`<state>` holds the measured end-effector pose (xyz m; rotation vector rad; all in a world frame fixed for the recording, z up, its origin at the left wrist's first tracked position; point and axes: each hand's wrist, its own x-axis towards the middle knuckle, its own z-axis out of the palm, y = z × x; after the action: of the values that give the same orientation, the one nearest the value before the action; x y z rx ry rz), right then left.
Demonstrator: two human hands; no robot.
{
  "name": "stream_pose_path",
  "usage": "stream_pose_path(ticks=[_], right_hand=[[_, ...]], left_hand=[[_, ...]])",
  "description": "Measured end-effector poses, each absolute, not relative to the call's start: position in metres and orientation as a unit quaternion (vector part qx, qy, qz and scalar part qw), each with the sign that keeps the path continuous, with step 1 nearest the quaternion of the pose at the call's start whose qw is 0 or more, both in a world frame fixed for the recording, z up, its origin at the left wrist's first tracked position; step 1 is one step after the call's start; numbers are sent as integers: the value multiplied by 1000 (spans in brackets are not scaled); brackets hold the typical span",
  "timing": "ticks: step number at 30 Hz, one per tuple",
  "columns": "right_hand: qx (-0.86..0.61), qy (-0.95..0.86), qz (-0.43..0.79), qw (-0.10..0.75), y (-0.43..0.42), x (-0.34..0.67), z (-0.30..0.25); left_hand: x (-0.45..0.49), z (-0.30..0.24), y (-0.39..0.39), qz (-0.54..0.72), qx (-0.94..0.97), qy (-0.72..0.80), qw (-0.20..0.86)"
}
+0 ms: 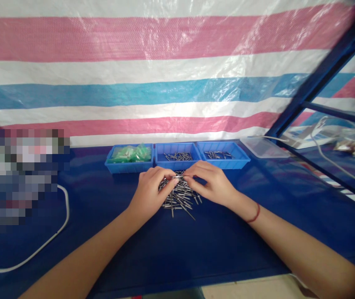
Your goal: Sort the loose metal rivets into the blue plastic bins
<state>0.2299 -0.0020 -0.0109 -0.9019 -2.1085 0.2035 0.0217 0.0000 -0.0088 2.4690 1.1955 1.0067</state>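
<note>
A loose pile of small metal pins (pixel 179 198) lies on the dark blue table (pixel 196 245), just in front of the trays. My left hand (pixel 150 192) and my right hand (pixel 210 180) rest over the pile, fingertips meeting at its top. Between the two sets of fingertips a single metal pin (pixel 177 177) is pinched, lying roughly level. A thin red band circles my right wrist.
Three blue trays stand behind the pile: the left tray (pixel 111 165) with green pieces, the middle tray (pixel 177 148) and the right tray (pixel 241 160) with metal pins. A clear lid (pixel 263 147) lies right of them. A white cable (pixel 62 224) curves at left. A striped tarp hangs behind.
</note>
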Motion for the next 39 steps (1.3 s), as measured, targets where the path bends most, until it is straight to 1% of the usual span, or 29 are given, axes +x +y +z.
stream_pose_path(ticks=[1,3,6,8,11,14,17,22,27,31,34,39], right_hand=[[-357,-841,30,405,1,236,-8],[-397,-810,-46,428,8,249,-4],[-499,-720,-114,468,18,267,-2],[-562,-664,-144,472,24,278,-3],[-628,-627,-169,428,31,288,-7],[-657,-631,-174,374,34,291,-10],[-641,-646,-161,381,30,284,-10],[-555,-721,-93,404,13,257,-7],[-459,-791,28,403,-5,228,-15],[-426,-812,112,383,-13,211,-22],[-424,-811,132,381,-14,207,-23],[-441,-798,123,391,-11,212,-22]], left_hand=[[21,-9,0,337,841,409,108],[20,-9,0,318,846,415,104],[19,-11,2,282,860,415,94],[18,-13,3,266,867,412,87],[18,-16,4,246,876,407,74],[18,-19,2,228,885,402,59],[20,-19,0,208,896,389,45],[22,-20,-2,188,903,385,27],[24,-23,-1,184,896,403,25],[26,-23,-3,173,893,414,22],[27,-22,-4,162,894,418,18],[27,-21,-6,165,891,422,20]])
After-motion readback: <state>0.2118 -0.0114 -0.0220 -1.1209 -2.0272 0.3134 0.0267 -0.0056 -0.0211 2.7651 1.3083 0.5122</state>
